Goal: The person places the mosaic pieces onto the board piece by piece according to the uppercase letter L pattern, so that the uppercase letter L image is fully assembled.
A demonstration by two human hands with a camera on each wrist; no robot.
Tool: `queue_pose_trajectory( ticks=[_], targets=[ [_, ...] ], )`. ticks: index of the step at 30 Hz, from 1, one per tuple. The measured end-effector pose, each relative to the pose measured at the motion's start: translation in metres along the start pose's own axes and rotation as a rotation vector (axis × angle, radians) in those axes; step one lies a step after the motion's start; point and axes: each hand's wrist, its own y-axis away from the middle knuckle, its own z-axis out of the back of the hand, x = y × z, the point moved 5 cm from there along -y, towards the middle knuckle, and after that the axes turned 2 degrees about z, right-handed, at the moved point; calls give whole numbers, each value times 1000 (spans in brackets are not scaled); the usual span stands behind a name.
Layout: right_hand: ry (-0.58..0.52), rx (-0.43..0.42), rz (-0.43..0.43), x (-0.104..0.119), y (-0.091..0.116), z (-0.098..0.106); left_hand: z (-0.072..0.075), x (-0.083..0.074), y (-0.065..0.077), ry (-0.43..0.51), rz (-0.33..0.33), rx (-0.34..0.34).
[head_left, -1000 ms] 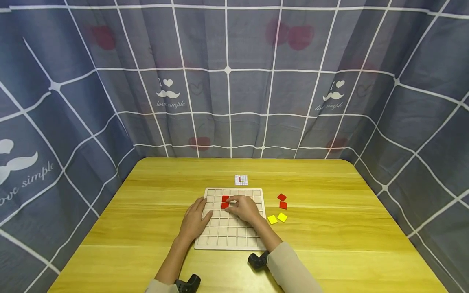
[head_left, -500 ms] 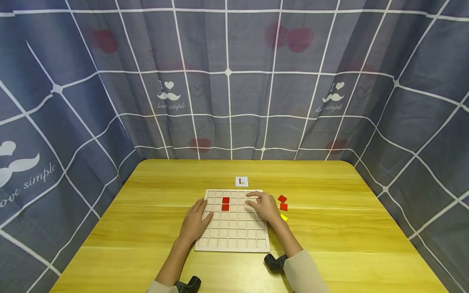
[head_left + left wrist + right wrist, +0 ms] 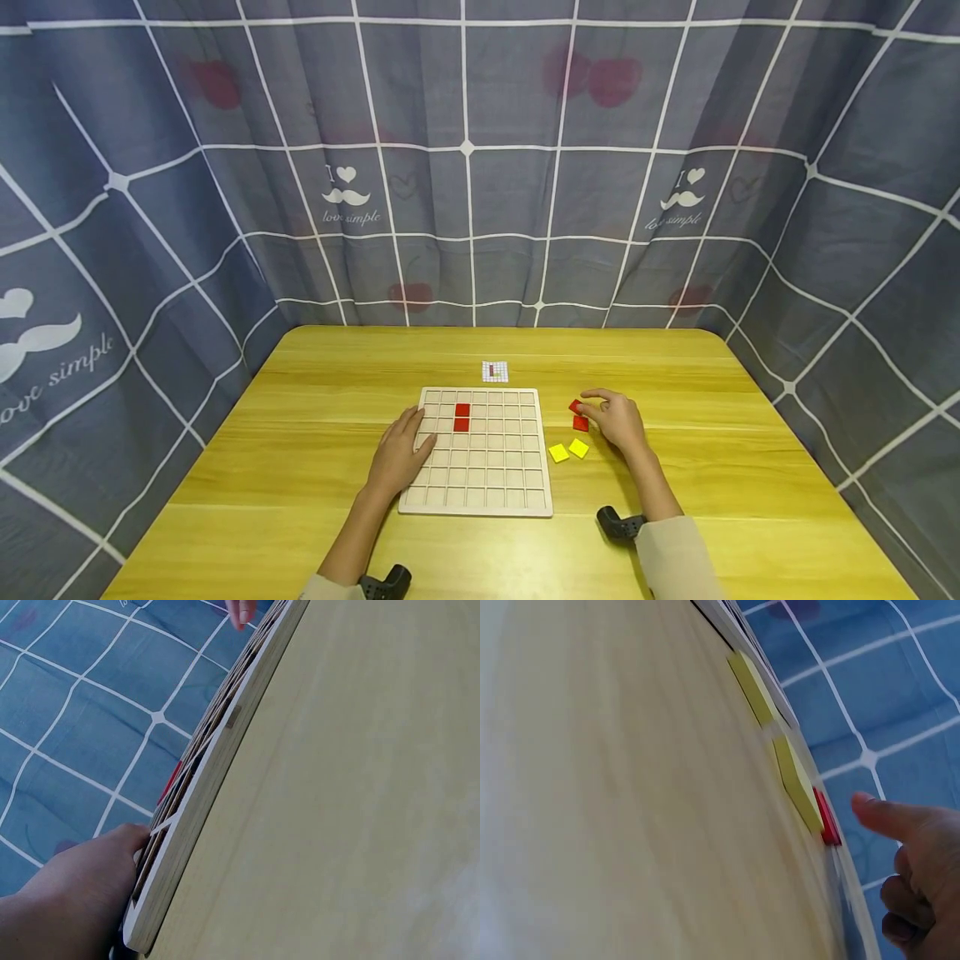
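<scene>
The bare right hand (image 3: pixel 618 421) has thumb and forefinger spread a little at the flat red square tile (image 3: pixel 574 406) on the table right of the board; whether the thumb touches it I cannot tell. The bare left hand (image 3: pixel 402 454), fingers loosely extended, rests on the left edge of the pale wooden gridded board (image 3: pixel 498 454).

The likeliest trouble is the pinch: the tile looks thin and lies flat, so a fingertip could slide it instead of lifting it. A second red square tile (image 3: pixel 581 423) lies just nearer the person, and a stray thumb could nudge it or catch both. If the left hand pressed unevenly, the board could shift.

Beyond these lie two yellow square tiles (image 3: pixel 558 453), and a small white gridded card (image 3: pixel 495 372) past the board's far edge.

Half a second ago the right hand was over the board's right part, partly hiding the yellow tiles; now both show. The two red tiles set in the board (image 3: pixel 462 417) and the left hand are unchanged.
</scene>
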Motion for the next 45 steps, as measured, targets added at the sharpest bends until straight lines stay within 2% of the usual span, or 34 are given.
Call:
queue_pose_trajectory(
  ticks=[7,18,23,27,30,33,45],
  targets=[
    [14,50,-24,-13,-1,3,0,-1,-1,3,-11,-7],
    [57,53,-26,-17,-4,2,-2,-2,-2,14,-10,5],
    [67,21,-1,-18,-3,1,-2,-1,-2,7,-16,3],
    [-6,-28,30,-15,-2,-1,-3,-1,-1,12,-13,13],
    [-88,-54,93,-3,-1,-6,-2,-1,0,10,-12,13],
    [-127,-54,176,18,1,-16,-1,0,0,6,-9,7],
    [-107,87,364,107,18,-80,-1,3,0,9,1,13]
  ],
)
